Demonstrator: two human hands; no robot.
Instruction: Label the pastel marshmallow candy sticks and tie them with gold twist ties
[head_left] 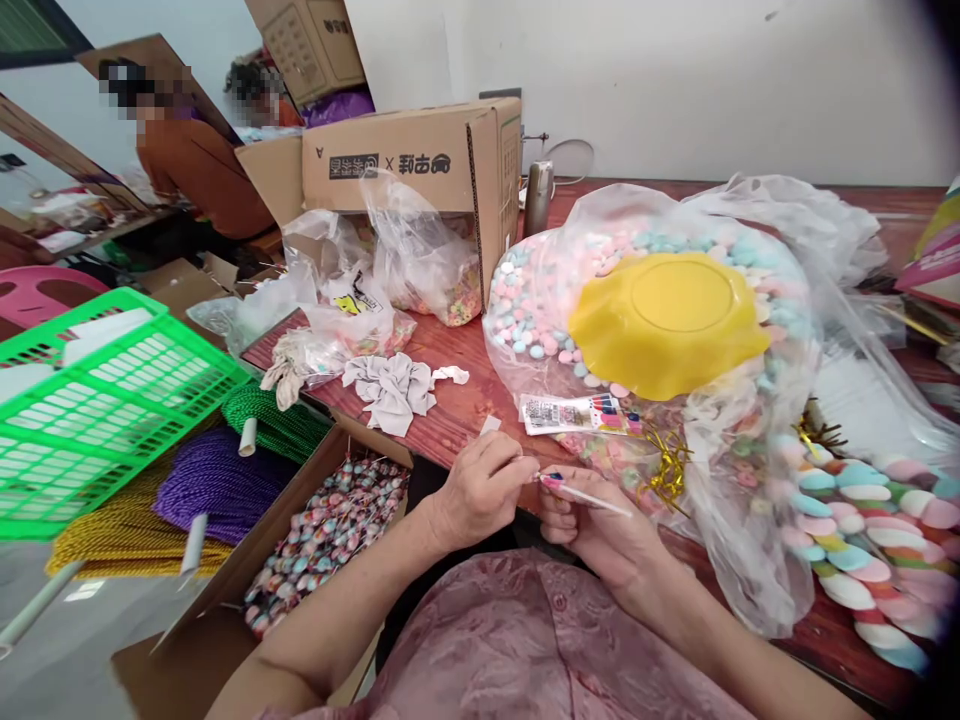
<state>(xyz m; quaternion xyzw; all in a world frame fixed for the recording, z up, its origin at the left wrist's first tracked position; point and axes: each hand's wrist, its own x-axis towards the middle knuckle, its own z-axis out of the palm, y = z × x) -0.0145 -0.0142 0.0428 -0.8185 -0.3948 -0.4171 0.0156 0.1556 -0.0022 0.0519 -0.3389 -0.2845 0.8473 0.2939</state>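
Note:
In the middle of the head view, my right hand (600,525) is closed around a small white printed card (592,497), seen almost edge-on, with dark and pink print at its near tip. My left hand (484,485) is closed in a pinch right at that tip; what lies between its fingertips is too small to make out. Both hands meet above the table's front edge. Just beyond them lies a pack of similar printed cards (566,414). Beside the pack is a bunch of gold twist ties (667,465).
A yellow wavy bowl (667,325) lies upside down on bagged pastel beads (517,300). Strung beads (870,560) lie at right. A cardboard box (412,160) stands behind, and a box of bead strands (322,540) sits lower left. A green basket (112,410) rests over cords. Two people sit far left.

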